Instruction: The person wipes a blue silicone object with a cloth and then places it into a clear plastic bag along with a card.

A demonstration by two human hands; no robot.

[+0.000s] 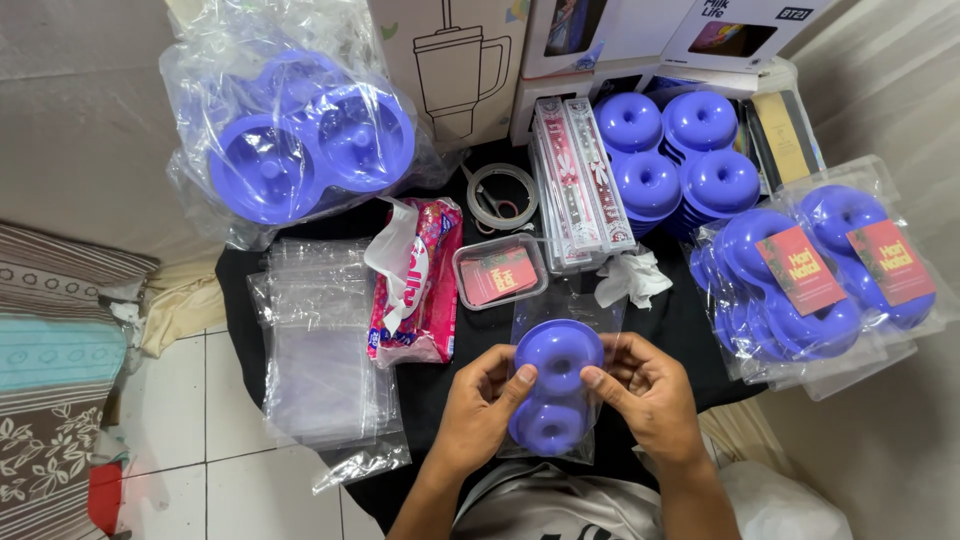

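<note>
A: Hands?
B: Left hand (480,405) and right hand (645,395), lower centre, both closed on a purple double-ring mould (555,385) inside a clear bag (565,315), thumbs on top.

A: Around it?
B: Stack of clear bags (315,340) lower left. Pink tissue pack (415,285) just left of the hands. Small tray of red cards (498,270) above. Bagged moulds with red cards (820,275) at right.

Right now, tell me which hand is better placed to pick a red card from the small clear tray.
Probably the left hand. The clear tray of red cards lies up and slightly left of the bagged purple mould, nearer that hand. The right hand would have to cross over the mould.
</note>
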